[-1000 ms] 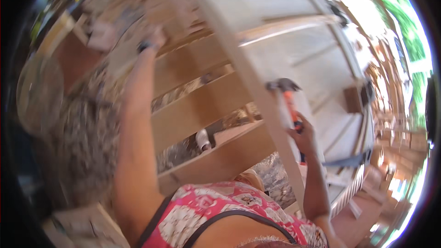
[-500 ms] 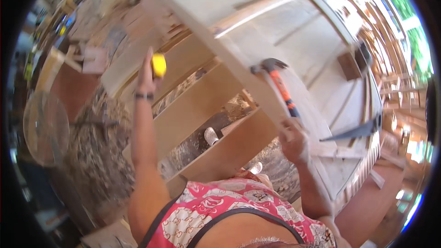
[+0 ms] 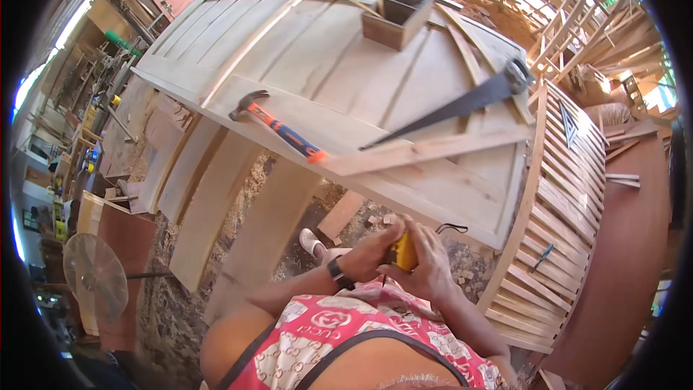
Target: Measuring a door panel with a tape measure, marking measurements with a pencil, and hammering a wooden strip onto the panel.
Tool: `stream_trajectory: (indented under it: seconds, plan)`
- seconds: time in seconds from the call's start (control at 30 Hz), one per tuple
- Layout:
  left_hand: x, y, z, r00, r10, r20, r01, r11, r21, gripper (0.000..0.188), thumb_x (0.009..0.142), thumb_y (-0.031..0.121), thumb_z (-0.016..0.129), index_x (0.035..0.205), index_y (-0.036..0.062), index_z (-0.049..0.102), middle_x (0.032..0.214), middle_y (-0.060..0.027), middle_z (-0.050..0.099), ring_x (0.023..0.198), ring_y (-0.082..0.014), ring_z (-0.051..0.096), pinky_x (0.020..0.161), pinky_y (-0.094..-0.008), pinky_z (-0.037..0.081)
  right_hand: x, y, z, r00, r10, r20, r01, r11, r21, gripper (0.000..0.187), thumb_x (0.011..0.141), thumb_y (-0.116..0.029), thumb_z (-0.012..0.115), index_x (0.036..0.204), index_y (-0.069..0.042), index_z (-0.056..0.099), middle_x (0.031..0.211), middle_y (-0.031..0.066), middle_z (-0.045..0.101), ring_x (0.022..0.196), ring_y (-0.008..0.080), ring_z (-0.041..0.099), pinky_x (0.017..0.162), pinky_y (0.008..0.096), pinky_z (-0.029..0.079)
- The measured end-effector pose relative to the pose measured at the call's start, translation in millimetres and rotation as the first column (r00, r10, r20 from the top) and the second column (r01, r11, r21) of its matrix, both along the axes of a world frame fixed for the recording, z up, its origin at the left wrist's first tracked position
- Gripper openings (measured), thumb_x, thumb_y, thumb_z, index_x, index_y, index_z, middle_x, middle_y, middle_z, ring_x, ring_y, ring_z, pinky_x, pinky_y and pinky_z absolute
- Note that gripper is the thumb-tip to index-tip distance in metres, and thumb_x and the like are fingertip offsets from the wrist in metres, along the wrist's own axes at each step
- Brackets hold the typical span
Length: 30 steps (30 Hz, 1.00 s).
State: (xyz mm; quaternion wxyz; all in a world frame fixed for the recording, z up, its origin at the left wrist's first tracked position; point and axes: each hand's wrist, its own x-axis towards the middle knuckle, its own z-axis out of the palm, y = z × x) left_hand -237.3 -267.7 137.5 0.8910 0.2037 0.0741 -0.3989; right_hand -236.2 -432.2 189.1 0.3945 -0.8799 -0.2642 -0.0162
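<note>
- Sawdust and offcuts cover the workshop floor (image 3: 159,325), with stacked timber (image 3: 588,36) crowding the background beyond the work surface; I view the scene from above through the head camera.
- Serving as the surface, a broad pale wooden panel (image 3: 346,94) lies flat, its long near edge toward the wearer.
- Held just short of that near edge, toward the near right corner, a yellow tape measure (image 3: 406,251) sits off the surface in front of the wearer's patterned top (image 3: 346,321).
- I see the left hand (image 3: 372,253), a dark watch (image 3: 339,273) at its wrist, gripping the tool from one side.
- Wrapped over the other side, the right hand (image 3: 429,260) grasps the same tool; a dark loop (image 3: 452,228) shows just beyond its fingers.
- On the surface by the near edge, a claw hammer (image 3: 281,130) rests with its orange-and-blue handle ending just beside a plank (image 3: 433,150).
- Behind the plank, a handsaw (image 3: 455,112) lies aslant, its handle toward the far right corner.
- Near the far edge I make out an open wooden box (image 3: 393,25).
- Past the right edge stands a slatted frame (image 3: 548,231) bearing a set square (image 3: 568,126).
- Several boards (image 3: 278,206) extend out below the near edge; a round fan (image 3: 95,276) stands farther left.
</note>
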Motion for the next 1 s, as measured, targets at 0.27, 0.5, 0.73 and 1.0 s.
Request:
stream_trajectory:
  seconds: [0.27,0.5,0.73,1.0]
  plan:
    - [-11.6,-254.4,10.2,0.906,-0.400,0.136,0.395,0.917,0.061,0.043,0.103,0.042,0.052,0.126,0.0045,0.055,0.113,-0.0054,0.064,0.103,-0.0131,0.063,0.088,-0.0298,0.052,-90.8,-222.4,4.4,0.810,-0.586,-0.024,0.585,0.806,0.091,0.096,0.065,-0.033,0.092,0.140,0.002,0.045,0.119,0.0224,0.060,0.108,0.0391,0.060,0.093,0.0458,0.049]
    - [18.5,-365.9,6.5,0.864,-0.487,0.127,0.460,0.867,0.193,0.038,0.100,0.034,0.062,0.121,0.0042,0.053,0.095,-0.0003,0.061,0.075,-0.0041,0.056,0.057,-0.0162,0.043,-81.6,-317.8,-3.4,0.634,-0.772,-0.035,0.769,0.625,0.137,0.095,0.067,-0.033,0.091,0.143,0.000,0.044,0.116,0.0187,0.058,0.105,0.0357,0.060,0.089,0.0442,0.050]
    - [110.5,-433.2,6.9,0.789,-0.485,0.377,0.298,0.839,0.455,0.038,0.090,0.018,0.075,0.121,0.0013,0.059,0.102,-0.0047,0.066,0.089,-0.0099,0.062,0.077,-0.0254,0.051,-3.1,-419.1,5.3,0.786,-0.585,-0.198,0.603,0.796,0.045,0.089,0.067,-0.018,0.088,0.144,-0.003,0.046,0.127,0.0182,0.057,0.115,0.0354,0.059,0.096,0.0418,0.048]
    - [270.6,-477.8,-14.9,0.917,-0.102,0.387,-0.177,0.765,0.620,0.013,0.090,0.011,0.073,0.095,0.0020,0.065,0.080,-0.0008,0.063,0.071,-0.0069,0.057,0.064,-0.0222,0.047,209.3,-528.9,-43.6,0.584,0.198,-0.787,0.348,0.815,0.463,0.071,0.088,-0.024,0.077,0.147,-0.004,0.042,0.125,0.0109,0.058,0.115,0.0185,0.055,0.098,0.0356,0.047]
